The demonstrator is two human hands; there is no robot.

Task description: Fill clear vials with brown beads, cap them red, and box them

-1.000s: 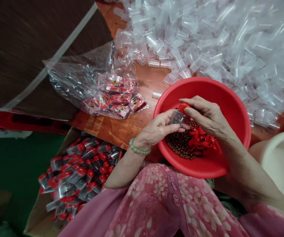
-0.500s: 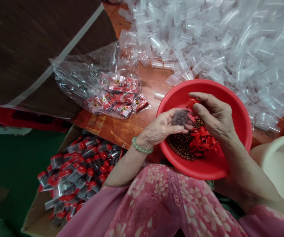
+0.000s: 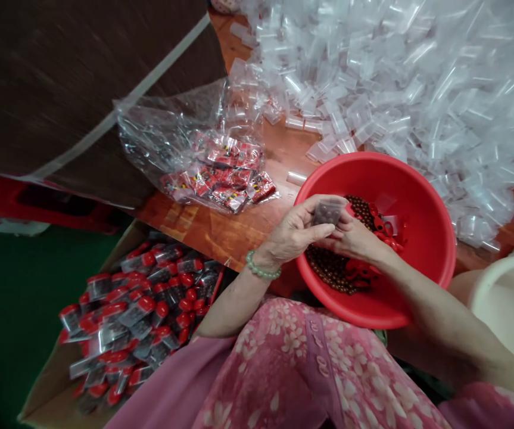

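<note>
Over the left side of a red basin (image 3: 435,238), my left hand (image 3: 295,232) grips a small clear container (image 3: 327,212) filled with dark beads. My right hand (image 3: 350,235) meets it from the right, its fingers closed behind and under the container; what they hold, if anything, is hidden. Brown beads (image 3: 328,271) lie in the basin below, with red plastic pieces (image 3: 386,235) beside them. A green bead bracelet (image 3: 262,267) circles my left wrist.
Many clear empty containers (image 3: 399,83) cover the back right of the wooden table (image 3: 212,238). Red packets (image 3: 234,173) lie by a clear bag (image 3: 158,131). At the lower left, a cardboard box (image 3: 51,387) holds red-capped containers (image 3: 127,322). A white tub (image 3: 507,298) stands at the right.
My right hand has come down and left to meet my left hand at the container. The red piece that was in its fingers no longer shows there. The view has shifted slightly.
</note>
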